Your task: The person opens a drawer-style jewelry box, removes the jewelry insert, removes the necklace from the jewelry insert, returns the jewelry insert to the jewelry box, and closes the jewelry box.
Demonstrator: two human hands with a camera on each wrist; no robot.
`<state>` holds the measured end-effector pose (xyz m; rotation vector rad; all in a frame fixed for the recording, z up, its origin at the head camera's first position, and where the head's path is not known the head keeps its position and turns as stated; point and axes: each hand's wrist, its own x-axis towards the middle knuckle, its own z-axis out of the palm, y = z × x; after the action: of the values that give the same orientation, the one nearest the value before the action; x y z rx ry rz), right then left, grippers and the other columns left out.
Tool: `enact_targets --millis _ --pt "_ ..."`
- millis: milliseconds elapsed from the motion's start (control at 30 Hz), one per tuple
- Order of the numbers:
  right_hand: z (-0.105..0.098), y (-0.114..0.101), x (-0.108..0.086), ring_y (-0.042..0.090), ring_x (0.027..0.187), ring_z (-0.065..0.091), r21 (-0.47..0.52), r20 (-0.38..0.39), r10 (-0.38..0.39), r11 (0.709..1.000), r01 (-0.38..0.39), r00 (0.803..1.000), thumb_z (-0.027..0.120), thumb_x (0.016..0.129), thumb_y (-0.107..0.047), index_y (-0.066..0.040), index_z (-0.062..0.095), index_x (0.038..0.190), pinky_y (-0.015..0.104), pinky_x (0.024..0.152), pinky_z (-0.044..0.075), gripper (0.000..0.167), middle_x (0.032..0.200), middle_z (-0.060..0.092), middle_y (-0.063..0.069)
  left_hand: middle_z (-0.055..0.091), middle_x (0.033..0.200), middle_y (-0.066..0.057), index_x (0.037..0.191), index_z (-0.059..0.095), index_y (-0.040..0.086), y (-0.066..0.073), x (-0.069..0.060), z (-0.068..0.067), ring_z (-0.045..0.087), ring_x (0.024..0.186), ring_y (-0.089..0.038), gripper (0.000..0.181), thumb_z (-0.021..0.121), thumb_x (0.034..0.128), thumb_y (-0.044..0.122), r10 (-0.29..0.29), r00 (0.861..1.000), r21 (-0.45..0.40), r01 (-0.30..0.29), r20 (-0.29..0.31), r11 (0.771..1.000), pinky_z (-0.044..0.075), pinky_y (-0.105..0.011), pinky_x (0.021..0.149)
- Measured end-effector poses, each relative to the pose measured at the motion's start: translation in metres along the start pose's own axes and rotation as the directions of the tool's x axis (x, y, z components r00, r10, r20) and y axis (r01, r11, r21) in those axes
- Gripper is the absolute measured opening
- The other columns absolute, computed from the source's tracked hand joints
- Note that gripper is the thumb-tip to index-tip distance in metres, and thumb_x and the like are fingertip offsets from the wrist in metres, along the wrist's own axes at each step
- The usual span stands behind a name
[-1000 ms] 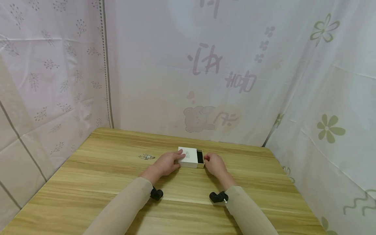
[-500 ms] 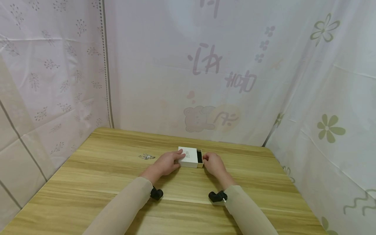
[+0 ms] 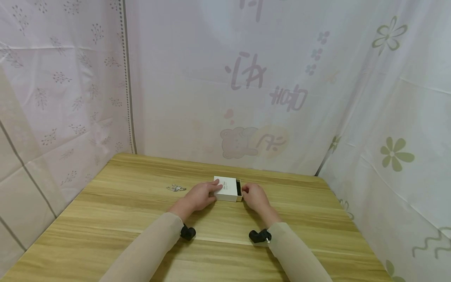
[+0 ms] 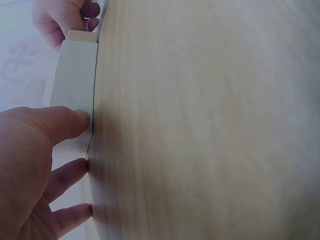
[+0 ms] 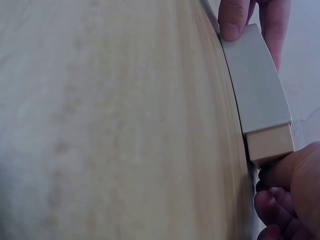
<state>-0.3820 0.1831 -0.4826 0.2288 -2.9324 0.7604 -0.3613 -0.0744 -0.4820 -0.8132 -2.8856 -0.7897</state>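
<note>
A white slide-out box (image 3: 225, 187) with small print on top lies on the table. Its cream drawer (image 3: 240, 198) sticks out a little at the right, with a narrow dark strip of the inside showing. My left hand (image 3: 201, 196) grips the sleeve's left end, thumb (image 4: 75, 123) on the near side and fingers over the top. At the drawer's outer end is my right hand (image 3: 256, 196), fingers curled, touching the end face (image 5: 271, 142). Left of the left hand lies a small silver jewellery-like piece (image 3: 176, 188), too small to make out.
The wood-grain table (image 3: 141, 219) ends at the back against a printed white curtain (image 3: 183, 98). More curtain hangs at the left and right sides. A black wrist device (image 3: 260, 236) sits at each sleeve cuff.
The right hand has moved slightly left and the drawer has slid further into the sleeve, so the dark strip is narrower. The left hand, sleeve and silver piece have stayed put.
</note>
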Motion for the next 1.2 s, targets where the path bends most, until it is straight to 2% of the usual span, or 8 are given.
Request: enact_targets --millis 433,733,933,1200 --pt "0.005 -0.006 0.000 0.028 0.103 0.073 -0.002 0.009 -0.001 1.000 0.001 1.000 0.066 0.105 -0.010 -0.004 0.080 0.114 0.050 0.096 0.061 0.017 0.113 0.080 0.012 0.046 0.174 -0.006 0.161 0.058 0.015 0.001 0.000 -0.002 0.050 0.158 -0.035 0.056 0.073 0.1065 0.014 -0.015 1.000 -0.017 0.015 0.004 1.000 0.044 -0.049 0.129" --pt "0.007 -0.009 0.000 0.029 0.104 0.073 -0.002 0.011 -0.018 1.000 0.018 1.000 0.068 0.105 -0.011 -0.005 0.080 0.111 0.051 0.096 0.061 0.015 0.111 0.081 0.011 0.046 0.174 -0.006 0.161 0.058 0.016 -0.001 0.001 0.000 0.051 0.157 -0.034 0.056 0.073 0.1065 0.014 -0.005 1.000 0.003 0.005 0.002 1.000 0.045 -0.047 0.129" --pt "0.009 -0.011 0.002 0.029 0.106 0.074 0.000 0.006 -0.021 1.000 0.021 1.000 0.070 0.105 -0.011 -0.004 0.081 0.115 0.051 0.099 0.062 0.016 0.113 0.081 0.012 0.046 0.174 -0.006 0.161 0.058 0.016 -0.002 0.001 0.000 0.050 0.157 -0.034 0.056 0.074 0.1065 0.015 -0.007 1.000 0.006 0.007 0.003 1.000 0.045 -0.047 0.129" --pt "0.011 -0.016 0.002 0.028 0.105 0.074 -0.004 0.017 -0.022 1.000 0.022 1.000 0.070 0.107 -0.016 -0.004 0.080 0.116 0.051 0.097 0.062 0.018 0.112 0.081 0.011 0.047 0.173 -0.005 0.160 0.058 0.016 -0.003 0.002 0.001 0.051 0.157 -0.034 0.056 0.074 0.1062 0.014 -0.005 1.000 -0.005 0.005 0.000 1.000 0.046 -0.048 0.128"
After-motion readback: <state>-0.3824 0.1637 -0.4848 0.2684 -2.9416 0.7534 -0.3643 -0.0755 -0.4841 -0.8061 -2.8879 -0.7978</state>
